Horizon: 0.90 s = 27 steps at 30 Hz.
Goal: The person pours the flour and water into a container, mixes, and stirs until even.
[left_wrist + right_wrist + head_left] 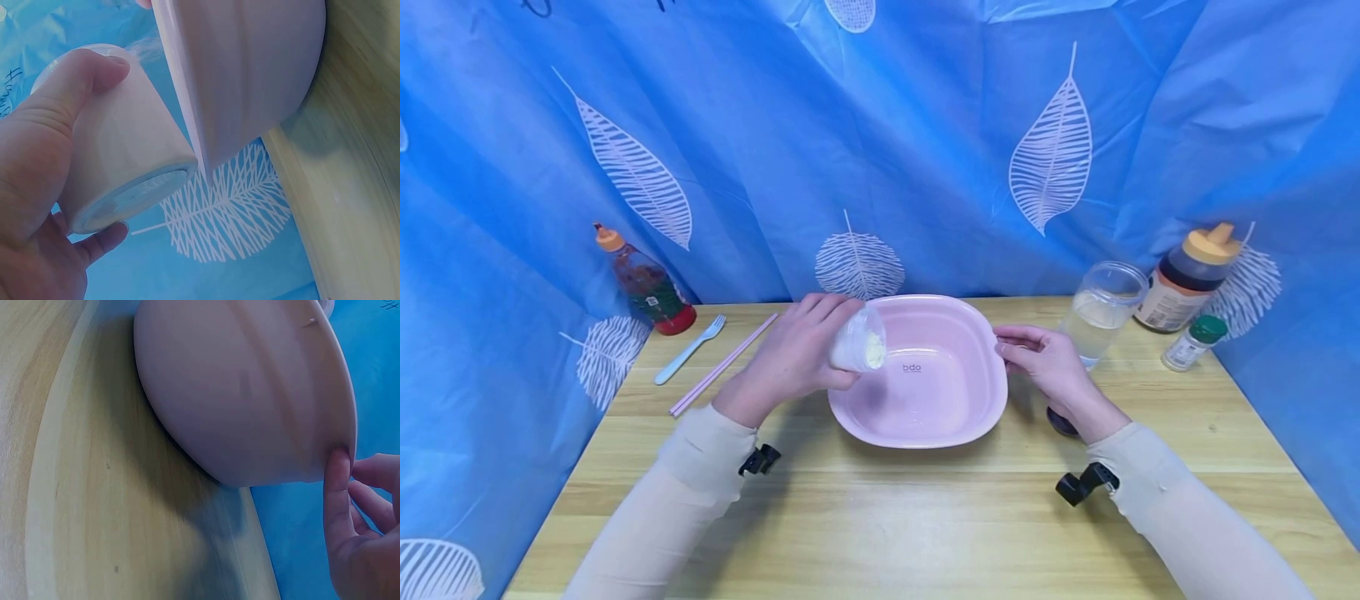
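Left hand (793, 354) holds a tilted cup (848, 343) at a pink basin (943, 404)

Thumb and fingers curl round the cup, its pale contents (874, 351) showing at the mouth; the right hand (1054, 368) pinches the basin's right rim. The basin stands at the middle of the surface's (925, 521) back edge. Pink chopsticks (724, 365) and a blue fork (689, 350) lie toward the back left corner, where a red bottle (651, 287) stands; toward the back right corner stand a clear container of liquid (1096, 321), a dark bottle (1182, 287) and a green-capped jar (1192, 343)
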### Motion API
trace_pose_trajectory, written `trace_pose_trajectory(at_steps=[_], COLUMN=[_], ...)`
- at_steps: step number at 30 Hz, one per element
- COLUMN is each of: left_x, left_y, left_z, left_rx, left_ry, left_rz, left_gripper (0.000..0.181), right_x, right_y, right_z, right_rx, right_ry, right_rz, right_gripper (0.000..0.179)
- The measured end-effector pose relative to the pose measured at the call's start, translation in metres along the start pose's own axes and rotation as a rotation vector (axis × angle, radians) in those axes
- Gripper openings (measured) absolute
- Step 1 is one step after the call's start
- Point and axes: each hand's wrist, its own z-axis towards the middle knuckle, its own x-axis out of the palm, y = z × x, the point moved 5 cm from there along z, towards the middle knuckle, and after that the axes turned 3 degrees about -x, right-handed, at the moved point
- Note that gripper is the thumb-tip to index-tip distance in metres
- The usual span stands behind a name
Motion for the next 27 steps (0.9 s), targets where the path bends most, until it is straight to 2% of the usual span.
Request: trace_pose_trajectory(at_steps=[19,27], left_x=[0.004,0.006], left_y=[-0.007,-0.011], left_z=[0.002,0.005], left_rx=[0.049,0.089], left_ry=[-0.005,-0.009], left_rz=[0.045,0.078], left_gripper=[0.095,0.097], right_x=[0.001,0.002], right_y=[0.001,0.0], right_z=[0.0,0.001], right_rx=[-0.011,-0.008], right_ry=[0.009,0.006], right_rz=[0.002,0.008], right_gripper=[0.051,0.051])
